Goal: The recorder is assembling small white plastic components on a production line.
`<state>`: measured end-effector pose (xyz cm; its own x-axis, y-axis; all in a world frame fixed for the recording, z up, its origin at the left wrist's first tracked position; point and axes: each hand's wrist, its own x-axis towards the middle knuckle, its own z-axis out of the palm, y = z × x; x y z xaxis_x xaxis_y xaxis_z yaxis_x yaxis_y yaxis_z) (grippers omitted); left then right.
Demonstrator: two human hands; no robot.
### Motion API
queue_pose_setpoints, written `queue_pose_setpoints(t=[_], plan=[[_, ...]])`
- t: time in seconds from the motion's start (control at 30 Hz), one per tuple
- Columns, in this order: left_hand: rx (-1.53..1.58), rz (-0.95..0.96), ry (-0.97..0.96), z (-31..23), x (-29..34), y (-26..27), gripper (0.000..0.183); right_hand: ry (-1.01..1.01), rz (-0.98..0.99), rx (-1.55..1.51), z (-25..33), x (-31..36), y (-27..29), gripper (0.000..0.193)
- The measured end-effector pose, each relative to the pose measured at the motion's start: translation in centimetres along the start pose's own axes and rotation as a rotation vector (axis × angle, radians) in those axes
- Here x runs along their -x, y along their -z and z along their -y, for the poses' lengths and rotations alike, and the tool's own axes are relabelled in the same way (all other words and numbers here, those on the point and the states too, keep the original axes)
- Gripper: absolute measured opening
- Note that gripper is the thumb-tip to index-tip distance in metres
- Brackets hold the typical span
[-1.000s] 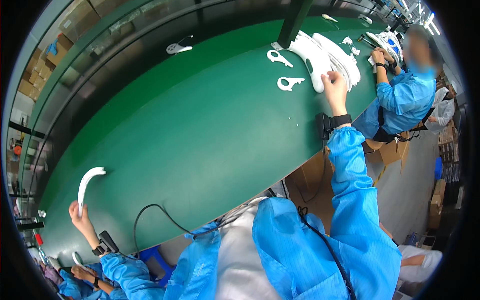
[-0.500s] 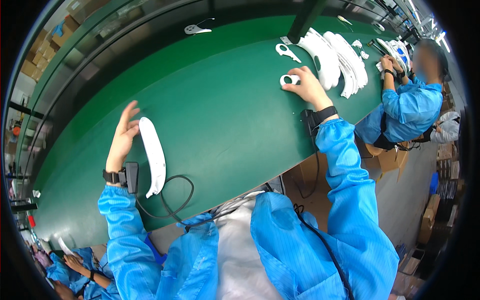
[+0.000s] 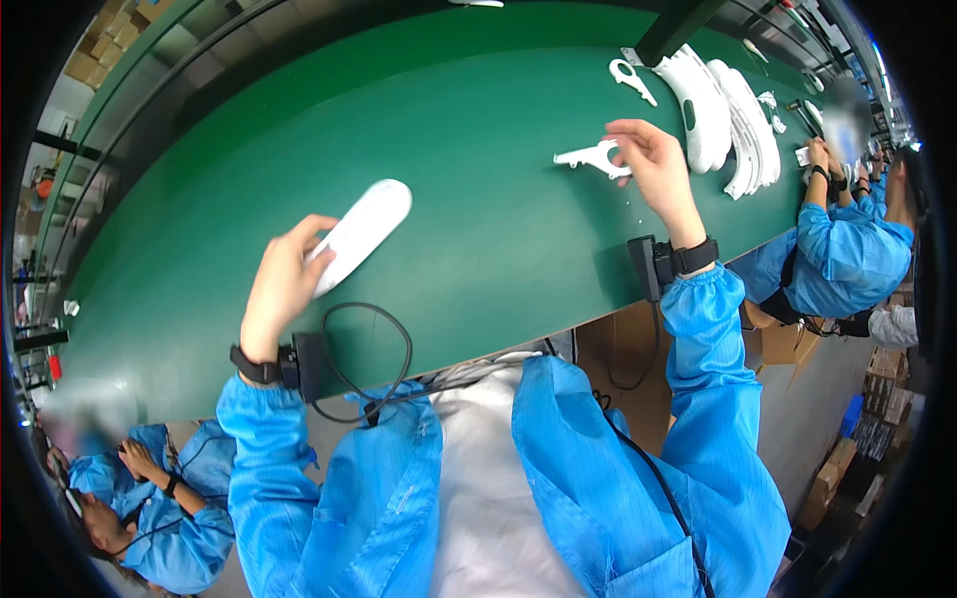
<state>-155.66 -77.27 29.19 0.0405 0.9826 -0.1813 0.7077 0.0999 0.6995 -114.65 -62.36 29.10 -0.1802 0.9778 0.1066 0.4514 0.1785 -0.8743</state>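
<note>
My left hand [image 3: 286, 274] has its thumb and fingers round the lower part of a long white plastic shell [image 3: 371, 221]. The shell slants up to the right above the green table, its smooth rounded end farthest from me. Farther right, my right hand [image 3: 660, 177] pinches a white ring-shaped plastic part [image 3: 595, 157] by its ring. A flat notched arm of that part points left; my fingers hide some of the ring.
Past my right hand lie a similar ring part [image 3: 632, 80] and stacked curved white shells [image 3: 706, 115], beside a dark post [image 3: 678, 32]. A co-worker in blue [image 3: 847, 239] works at the right; another [image 3: 179, 498] is at the lower left. A black cable [image 3: 407, 344] loops near my left wrist.
My left hand has closed on the white shell, which has swung from nearly upright to slanting right. In my right hand the ring part has turned, its arm now pointing left. The view has shifted.
</note>
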Motion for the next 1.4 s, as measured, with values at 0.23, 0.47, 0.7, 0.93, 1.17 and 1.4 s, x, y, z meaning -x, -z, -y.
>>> queue_pose_setpoints(t=[0.23, 0.47, 0.7, 0.93, 1.17, 1.4], plan=[[-0.384, -0.306, -0.264, 1.8, -2.8, -0.1, 0.032, 0.306, -0.031, 0.501, -1.4, 2.3, -4.0, 0.025], [0.022, -0.269, -0.257, 1.8, -3.1, -1.8, 0.035, 0.426, 0.297, 0.535, -0.9, 3.6, -2.3, 0.027], [0.156, -0.433, -0.336, 0.7, -3.6, -1.4, 0.028, 0.568, 0.062, 0.595, 1.4, 1.4, -4.6, 0.013], [-0.078, -0.435, -0.599, -2.2, -4.3, -2.4, 0.032, 0.746, 0.014, 0.435, 7.1, 2.7, -15.3, 0.013], [-0.173, -0.372, -0.513, -0.5, -5.2, -3.5, 0.02, 0.55, 0.129, 0.337, 6.6, 3.9, -17.8, 0.017], [-0.168, -0.403, -0.516, -0.9, -4.4, -3.6, 0.015, 0.552, 0.154, 0.475, 7.1, 5.7, -19.3, 0.024]])
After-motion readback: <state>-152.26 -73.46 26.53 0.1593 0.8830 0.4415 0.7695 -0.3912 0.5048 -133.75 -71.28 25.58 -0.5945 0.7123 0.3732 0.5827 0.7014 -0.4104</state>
